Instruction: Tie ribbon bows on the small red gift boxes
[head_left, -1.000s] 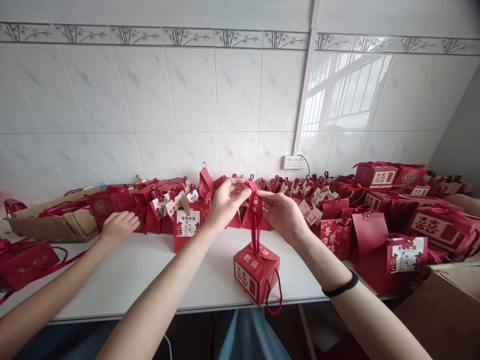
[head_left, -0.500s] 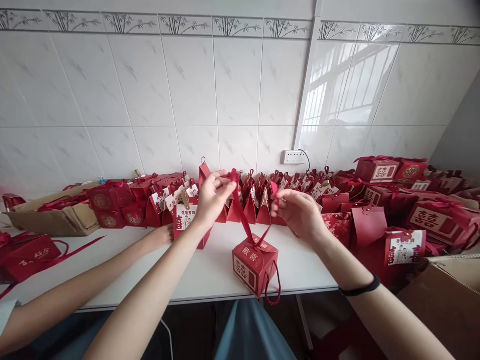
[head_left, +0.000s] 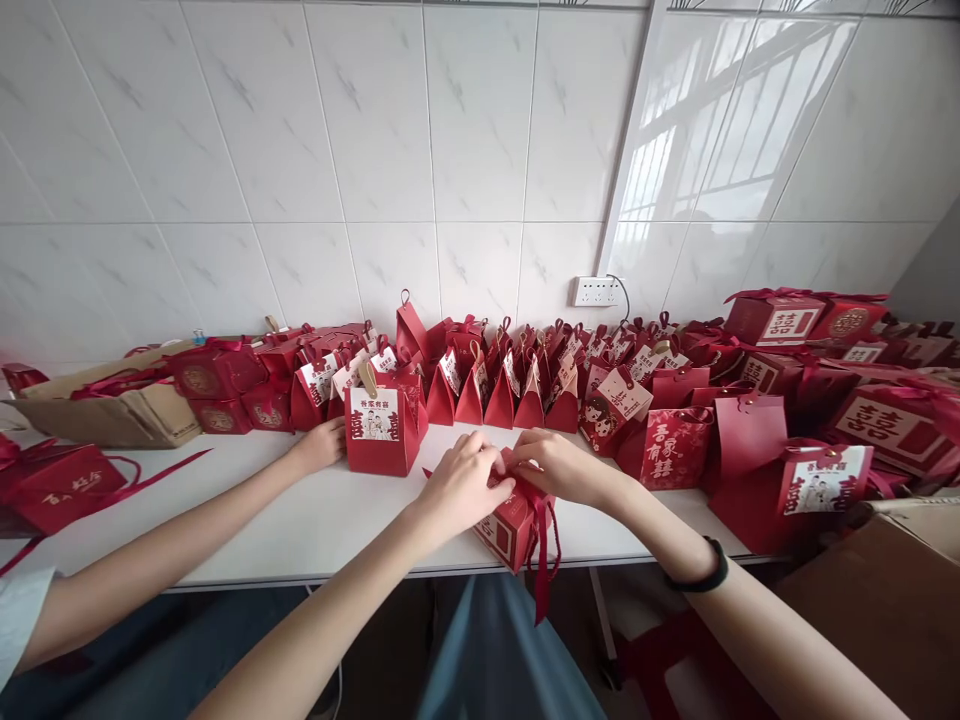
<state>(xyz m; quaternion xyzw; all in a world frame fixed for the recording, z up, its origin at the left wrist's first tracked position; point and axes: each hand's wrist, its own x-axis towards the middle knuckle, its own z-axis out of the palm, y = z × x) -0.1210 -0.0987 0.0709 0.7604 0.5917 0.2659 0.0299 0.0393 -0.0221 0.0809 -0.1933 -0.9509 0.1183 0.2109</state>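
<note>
A small red gift box (head_left: 508,527) with a white double-happiness label sits at the front edge of the white table (head_left: 315,520). My left hand (head_left: 463,484) and my right hand (head_left: 559,466) are both down on its top, fingers pinched on the dark red ribbon (head_left: 541,560). The ribbon's ends hang over the table's edge beside the box's cord handle. A black band circles my right wrist.
Another person's arm reaches in from the left, its hand (head_left: 321,444) beside a taller red box (head_left: 379,430). Several red gift boxes and bags line the tiled wall. A brown carton (head_left: 105,410) lies at the left, another carton (head_left: 892,610) at the right. A wall socket (head_left: 596,291) is behind.
My hands came down from holding the ribbon ends up and apart to the box's top, where the ribbon is gathered. The other person's hand stays by the taller box.
</note>
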